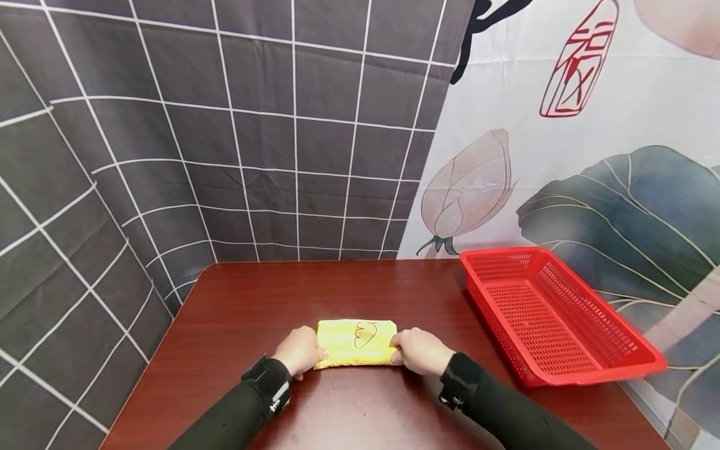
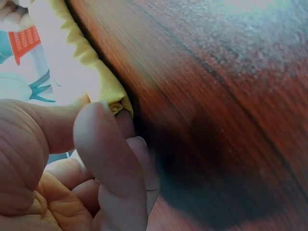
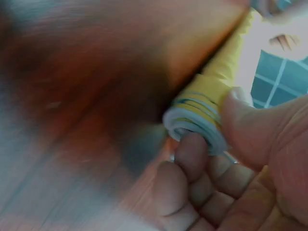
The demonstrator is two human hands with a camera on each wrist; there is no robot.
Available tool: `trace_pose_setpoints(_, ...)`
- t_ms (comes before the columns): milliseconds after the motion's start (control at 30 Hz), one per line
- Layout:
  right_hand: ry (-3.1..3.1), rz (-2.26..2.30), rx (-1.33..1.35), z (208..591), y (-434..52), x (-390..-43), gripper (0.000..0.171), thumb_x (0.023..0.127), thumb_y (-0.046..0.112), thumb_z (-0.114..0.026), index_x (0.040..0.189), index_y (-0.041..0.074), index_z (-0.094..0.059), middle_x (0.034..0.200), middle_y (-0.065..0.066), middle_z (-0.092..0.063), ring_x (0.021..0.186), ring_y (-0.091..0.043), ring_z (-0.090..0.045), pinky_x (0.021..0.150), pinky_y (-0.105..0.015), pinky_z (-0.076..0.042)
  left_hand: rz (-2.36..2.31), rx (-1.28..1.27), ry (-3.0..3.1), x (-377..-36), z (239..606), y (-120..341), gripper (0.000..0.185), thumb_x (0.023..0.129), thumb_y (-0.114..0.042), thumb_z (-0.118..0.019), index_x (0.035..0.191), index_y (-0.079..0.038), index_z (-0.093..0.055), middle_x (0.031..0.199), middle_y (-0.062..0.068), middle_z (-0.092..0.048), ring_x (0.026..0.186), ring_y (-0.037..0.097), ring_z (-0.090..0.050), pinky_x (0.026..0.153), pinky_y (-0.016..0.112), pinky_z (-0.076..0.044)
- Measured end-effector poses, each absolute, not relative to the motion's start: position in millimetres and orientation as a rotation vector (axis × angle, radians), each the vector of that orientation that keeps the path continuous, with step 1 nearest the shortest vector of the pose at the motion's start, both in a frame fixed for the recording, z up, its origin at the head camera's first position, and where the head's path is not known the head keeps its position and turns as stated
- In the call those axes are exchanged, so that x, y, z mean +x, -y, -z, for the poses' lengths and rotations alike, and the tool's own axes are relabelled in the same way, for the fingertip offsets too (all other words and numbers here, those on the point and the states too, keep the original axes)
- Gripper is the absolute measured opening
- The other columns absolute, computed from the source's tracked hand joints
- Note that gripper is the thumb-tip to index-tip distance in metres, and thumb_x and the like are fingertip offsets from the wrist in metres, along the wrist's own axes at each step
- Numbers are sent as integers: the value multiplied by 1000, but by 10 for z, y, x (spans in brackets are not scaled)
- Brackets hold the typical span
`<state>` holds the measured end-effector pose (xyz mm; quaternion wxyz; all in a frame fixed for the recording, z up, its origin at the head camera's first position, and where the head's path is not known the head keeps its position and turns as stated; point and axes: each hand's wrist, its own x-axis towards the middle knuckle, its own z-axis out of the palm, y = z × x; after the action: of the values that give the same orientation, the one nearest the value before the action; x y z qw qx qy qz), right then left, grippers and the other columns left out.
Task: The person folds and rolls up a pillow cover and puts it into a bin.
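A yellow cloth (image 1: 337, 344), rolled into a flat bundle with a line drawing on its top, lies across the middle of the table. My left hand (image 1: 300, 351) pinches its left end between thumb and fingers. At the opposite end my right hand (image 1: 420, 351) grips the bundle. The right wrist view shows the spiral of rolled layers, with a pale inner side, at the end of the cloth (image 3: 211, 108), where my thumb presses on top and a fingertip sits at the roll's opening. In the left wrist view a tucked corner of the cloth (image 2: 108, 86) meets my thumb and forefinger.
A red plastic basket (image 1: 529, 306) with slotted walls stands at the right side of the brown wooden table (image 1: 337, 287). Behind the table hang a grey checked curtain (image 1: 253, 137) and a white one with flower prints (image 1: 506, 94).
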<state>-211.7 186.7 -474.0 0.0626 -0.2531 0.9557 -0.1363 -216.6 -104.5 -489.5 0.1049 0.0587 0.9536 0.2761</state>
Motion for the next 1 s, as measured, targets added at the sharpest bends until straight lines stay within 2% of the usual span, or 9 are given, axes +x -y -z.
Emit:
trace_pose_setpoints(233, -2719, 538, -446, 4663, -1857, -2382, 25, 92, 20, -84, 72, 14, -70, 65, 3, -60, 64, -14, -52, 64, -28, -41, -768, 110, -2811, -2162, 4902, 1020, 36, 93, -25, -81, 67, -11, -62, 60, 5, -59, 33, 12, -54, 38, 27, -47)
trace_pose_setpoints(433, -2788, 390, -416, 4629, -1805, -2461, 32, 87, 26, -89, 65, 14, -69, 56, 4, -60, 59, -11, -54, 62, -26, -41, -769, 44, -2824, -2145, 4880, 1013, 31, 93, -29, -82, 82, -6, -64, 67, 8, -59, 35, 17, -56, 38, 29, -47)
trace_pose_setpoints(533, -2814, 363, -420, 4642, -1792, -2481, 34, 86, 26, -90, 64, 15, -67, 56, 5, -57, 58, -12, -52, 61, -27, -40, -756, 42, -2843, -2150, 4880, 1011, 32, 94, -30, -82, 81, -7, -65, 65, 8, -60, 35, 17, -57, 39, 31, -48)
trace_pose_setpoints(700, -2814, 363, -367, 4644, -1785, -2478, 33, 86, 27, -89, 67, 15, -65, 61, 4, -54, 63, -15, -51, 61, -29, -39, -624, 97, -2976, -2148, 4892, 1007, 33, 91, -35, -84, 81, -8, -68, 68, 6, -63, 55, 20, -63, 54, 39, -53)
trace_pose_setpoints(833, -2818, 370, -300, 4627, -1782, -2451, 31, 85, 29, -89, 74, 18, -63, 68, 1, -56, 68, -19, -53, 64, -33, -40, -513, 318, -3160, -2104, 4929, 976, 27, 86, -26, -88, 82, -11, -65, 73, 5, -65, 69, 24, -67, 60, 43, -55)
trace_pose_setpoints(933, -2847, 384, -339, 4664, -1780, -2444, 32, 85, 28, -90, 74, 20, -60, 69, 2, -55, 69, -18, -53, 65, -34, -40, -418, 668, -3270, -2037, 4948, 942, 22, 84, -7, -82, 79, -14, -62, 76, 1, -62, 73, 22, -64, 62, 38, -55)
trace_pose_setpoints(1000, -2865, 411, -396, 4695, -1775, -2441, 33, 85, 25, -90, 74, 21, -59, 69, 3, -55, 68, -17, -53, 65, -33, -41, -304, 891, -3299, -1994, 4958, 923, 22, 83, 0, -78, 77, -14, -63, 77, 1, -59, 74, 20, -61, 64, 35, -54)
